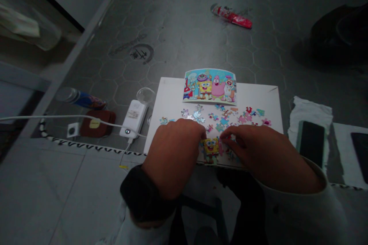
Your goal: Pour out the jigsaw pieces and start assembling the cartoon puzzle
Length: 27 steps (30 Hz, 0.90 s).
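Observation:
A white board (267,99) lies on the floor with several loose jigsaw pieces (227,116) scattered over it. A colourful cartoon picture card (209,86) leans at the board's far edge. A joined patch of puzzle (211,149) with a yellow figure sits at the near edge. My left hand (175,149) rests knuckles-up just left of that patch, fingers curled down onto the board. My right hand (258,153) lies to its right, fingertips pinched together on the pieces beside the patch. What the fingers hold is hidden.
Left of the board lie a white power adapter (133,118) with its cable, a brown pouch (96,122), a clear lid (145,93) and a tipped can (79,98). A phone (312,141) rests on white cloth at the right. A red wrapper (232,16) lies farther off on the grey floor.

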{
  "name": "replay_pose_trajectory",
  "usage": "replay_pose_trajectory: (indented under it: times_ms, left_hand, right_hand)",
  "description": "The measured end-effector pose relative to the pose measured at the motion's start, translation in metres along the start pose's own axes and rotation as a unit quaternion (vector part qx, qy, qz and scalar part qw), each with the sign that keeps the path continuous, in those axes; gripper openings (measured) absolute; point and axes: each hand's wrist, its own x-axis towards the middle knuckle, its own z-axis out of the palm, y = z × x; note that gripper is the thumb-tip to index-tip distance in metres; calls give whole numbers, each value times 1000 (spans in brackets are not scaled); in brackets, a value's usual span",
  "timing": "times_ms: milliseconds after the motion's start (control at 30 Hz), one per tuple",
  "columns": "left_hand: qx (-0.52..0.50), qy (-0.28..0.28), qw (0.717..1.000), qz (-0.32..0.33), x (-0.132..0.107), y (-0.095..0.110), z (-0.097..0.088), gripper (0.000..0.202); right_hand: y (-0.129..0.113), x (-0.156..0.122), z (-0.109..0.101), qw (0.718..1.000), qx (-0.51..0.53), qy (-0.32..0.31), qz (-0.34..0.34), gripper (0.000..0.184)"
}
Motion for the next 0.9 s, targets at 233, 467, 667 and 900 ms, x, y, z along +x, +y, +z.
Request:
replay_pose_trajectory:
  times_ms: [233, 467, 667, 900]
  left_hand:
    - [6, 7, 1000, -15, 0, -1, 2, 28]
    - [21, 16, 999, -19, -1, 3, -2, 27]
    - [15, 12, 1000, -16, 1, 1, 0, 26]
    - [14, 19, 999, -21, 1, 0, 3, 24]
  right_hand:
    - [0, 0, 0, 1000, -1, 12, -1, 24]
    - [4, 0, 2, 1000, 11, 9, 3, 21]
    - [6, -1, 4, 1000, 12, 17, -6, 24]
    - [9, -2, 4, 1000, 9, 10, -12, 22]
